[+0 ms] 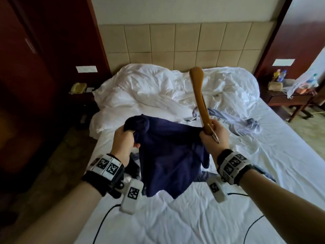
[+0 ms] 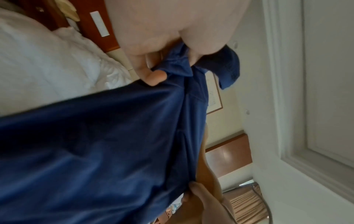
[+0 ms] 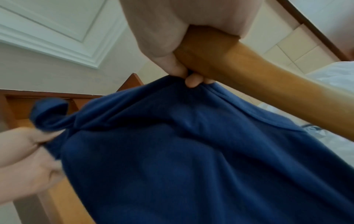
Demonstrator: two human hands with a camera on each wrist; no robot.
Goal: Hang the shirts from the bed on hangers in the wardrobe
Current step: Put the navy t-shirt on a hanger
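A navy blue shirt [image 1: 168,155] hangs stretched between my two hands above the bed [image 1: 211,217]. My left hand [image 1: 124,138] grips a bunched corner of it; in the left wrist view the fingers [image 2: 153,75] curl into the blue cloth [image 2: 95,151]. My right hand [image 1: 213,133] grips a wooden hanger [image 1: 198,95] near its middle and pinches the shirt's other edge against it. The hanger's one arm points up and away, and its metal hook [image 1: 215,138] sticks out below the fist. In the right wrist view the hanger [image 3: 249,72] crosses above the shirt [image 3: 191,151].
A light blue shirt [image 1: 233,120] lies crumpled on the bed behind the hanger. A rumpled white duvet [image 1: 158,85] fills the head end. Nightstands stand at both sides: one with a telephone [image 1: 78,88] on the left, one with bottles [image 1: 281,76] on the right. Dark wooden doors [image 1: 26,67] rise at left.
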